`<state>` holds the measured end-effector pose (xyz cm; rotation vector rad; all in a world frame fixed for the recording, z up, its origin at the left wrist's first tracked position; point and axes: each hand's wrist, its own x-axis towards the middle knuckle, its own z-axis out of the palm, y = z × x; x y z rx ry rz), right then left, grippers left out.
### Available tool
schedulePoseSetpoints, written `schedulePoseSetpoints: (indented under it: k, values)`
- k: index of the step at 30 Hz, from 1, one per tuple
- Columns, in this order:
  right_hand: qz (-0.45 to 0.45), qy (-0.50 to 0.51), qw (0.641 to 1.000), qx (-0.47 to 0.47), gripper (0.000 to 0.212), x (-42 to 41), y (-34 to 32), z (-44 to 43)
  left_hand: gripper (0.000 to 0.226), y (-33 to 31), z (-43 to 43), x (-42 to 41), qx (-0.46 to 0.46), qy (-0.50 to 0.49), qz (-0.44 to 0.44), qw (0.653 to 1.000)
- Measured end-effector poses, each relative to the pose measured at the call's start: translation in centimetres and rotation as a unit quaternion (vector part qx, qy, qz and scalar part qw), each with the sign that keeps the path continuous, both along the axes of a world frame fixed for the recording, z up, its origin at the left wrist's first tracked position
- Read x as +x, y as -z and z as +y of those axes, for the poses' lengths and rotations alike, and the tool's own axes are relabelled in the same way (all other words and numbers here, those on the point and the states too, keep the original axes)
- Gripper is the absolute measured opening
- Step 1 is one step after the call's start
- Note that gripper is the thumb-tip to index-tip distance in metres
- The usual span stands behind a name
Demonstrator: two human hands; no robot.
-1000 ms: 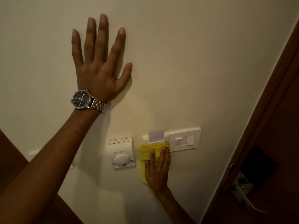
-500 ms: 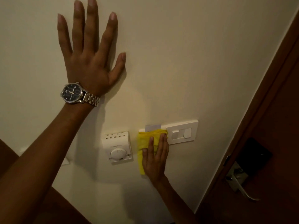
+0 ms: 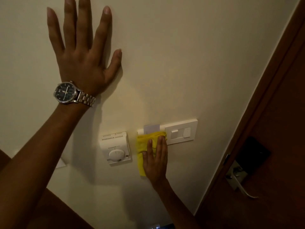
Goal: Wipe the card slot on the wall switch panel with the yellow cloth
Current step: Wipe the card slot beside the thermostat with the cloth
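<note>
A white switch panel [image 3: 180,132] is set in the cream wall, with two rocker switches on its right half. On its left half sits the card slot, with a pale card [image 3: 151,128] sticking up from it. My right hand [image 3: 156,160] lies flat, fingers pointing up, pressing the yellow cloth [image 3: 142,147] over the slot's lower part, which is hidden. My left hand [image 3: 82,58], a metal watch on its wrist, is spread flat against the wall high on the left and holds nothing.
A white thermostat [image 3: 115,148] with a round dial hangs just left of the cloth. A dark wooden door [image 3: 280,146] with a metal lever handle [image 3: 237,180] stands at the right. Dark wooden furniture fills the lower left corner.
My right hand has pushed the cloth up the card slot, so less of the card shows above it. The view has shifted, so my left hand sits higher in the frame.
</note>
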<state>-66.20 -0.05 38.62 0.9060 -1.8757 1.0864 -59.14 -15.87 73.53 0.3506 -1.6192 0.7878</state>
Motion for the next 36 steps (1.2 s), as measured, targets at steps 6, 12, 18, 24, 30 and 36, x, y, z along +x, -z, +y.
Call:
schedulePoseSetpoints:
  k: [6, 12, 18, 24, 30, 36]
  values:
    - [0.013, 0.015, 1.0, 0.024, 0.064, -0.3, 1.2, -0.3, 0.068, 0.0, 0.3, 0.3, -0.006, 0.001, -0.005, 1.0]
    - [0.021, 0.001, 1.0, 0.014, 0.077, -1.2, 0.6, -0.6, 0.067, 0.0, 0.0, -0.1, -0.009, -0.008, 0.01, 1.0]
    - [0.031, 0.016, 0.999, 0.022, 0.073, -1.0, -0.4, -0.3, 0.064, -0.2, 0.7, 0.5, 0.003, -0.007, 0.0, 1.0]
    - [0.056, 0.018, 0.998, -0.001, 0.073, -1.4, -3.2, -1.4, 0.063, 0.0, 0.3, 0.2, 0.0, -0.004, 0.013, 1.0]
    - [0.051, 0.011, 0.999, -0.008, 0.071, -0.9, -3.3, -0.7, 0.062, -0.1, 1.0, 0.6, 0.007, -0.005, 0.001, 1.0]
    - [0.089, 0.007, 0.996, -0.012, 0.069, -2.3, -4.8, -1.1, 0.062, 0.0, 0.8, 0.4, 0.009, -0.001, 0.011, 1.0]
